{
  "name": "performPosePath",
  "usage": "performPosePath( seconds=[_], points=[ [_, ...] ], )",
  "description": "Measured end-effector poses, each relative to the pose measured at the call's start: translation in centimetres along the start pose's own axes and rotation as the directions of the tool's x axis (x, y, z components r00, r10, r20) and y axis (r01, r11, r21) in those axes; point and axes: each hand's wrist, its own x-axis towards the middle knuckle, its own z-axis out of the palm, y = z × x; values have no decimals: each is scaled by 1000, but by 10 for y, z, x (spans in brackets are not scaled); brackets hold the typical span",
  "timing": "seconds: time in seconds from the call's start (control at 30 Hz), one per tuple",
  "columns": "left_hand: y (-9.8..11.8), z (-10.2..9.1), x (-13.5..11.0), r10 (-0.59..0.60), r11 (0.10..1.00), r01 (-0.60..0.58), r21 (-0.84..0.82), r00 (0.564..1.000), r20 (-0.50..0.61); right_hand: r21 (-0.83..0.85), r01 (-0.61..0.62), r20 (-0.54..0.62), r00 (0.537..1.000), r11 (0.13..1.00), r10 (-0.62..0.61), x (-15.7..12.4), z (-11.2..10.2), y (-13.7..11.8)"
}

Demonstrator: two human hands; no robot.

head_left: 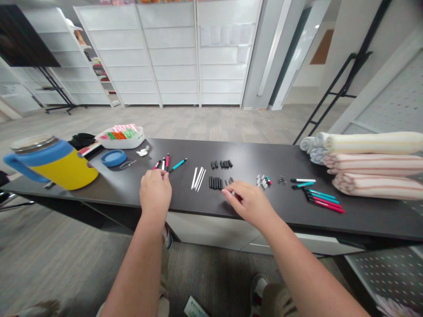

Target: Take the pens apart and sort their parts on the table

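Observation:
My left hand is closed, its curled fingers over the near ends of several pens in pink, white and teal. Whether it grips one of them is hidden. A teal pen slants away beside its fingertips. On the right, my right hand has thumb and fingers drawn together low over the dark table; anything between them is too small to make out. Just left of its fingertips stands a row of black rubber grips, with small springs behind the fingers. White refill tubes lie between my hands.
More black grips lie farther back. Small white tips, tiny metal parts and pen barrels are to the right, before rolled towels. A yellow-blue mug, blue lid and white basket stand left.

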Motion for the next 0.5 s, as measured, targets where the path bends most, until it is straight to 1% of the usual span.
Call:
performPosePath(
  seconds=[0.03, 0.1, 0.17, 0.23, 0.27, 0.33, 0.37, 0.43, 0.47, 0.5],
  points=[
    [0, 0, 1, 23, 999, -24, -42, 999, -32, 5, -20, -5, 1000, 1000, 20, -2, 0, 1],
    [1, 0, 1, 72, 977, -89, -193, 993, -91, 21, -73, -36, 997, 997, 73, -5, -1, 2],
    [4, -2, 0, 92, 907, -123, -402, 991, -95, 68, -153, -73, 985, 986, 158, -7, -3, 1],
    [10, -4, -4, 116, 792, -106, -601, 993, -22, 167, -270, -92, 953, 948, 288, -9, -4, 0],
    [14, -6, -7, 148, 733, -91, -675, 989, 28, 236, -327, -87, 931, 915, 355, -11, -3, 1],
    [22, -9, -15, 251, 647, -92, -757, 963, 97, 400, -401, -46, 889, 824, 455, -14, -2, 3],
    [27, -10, -19, 300, 622, -102, -776, 947, 116, 482, -415, -16, 877, 772, 481, -15, -1, 6],
    [38, -13, -28, 371, 572, -102, -814, 917, 145, 599, -419, 47, 869, 682, 493, -17, -1, 9],
    [43, -13, -32, 390, 529, -84, -844, 908, 154, 616, -426, 81, 871, 663, 484, -18, -2, 11],
    [48, -13, -36, 402, 479, -44, -877, 899, 174, 607, -432, 112, 877, 667, 467, -18, -4, 11]
  ],
)
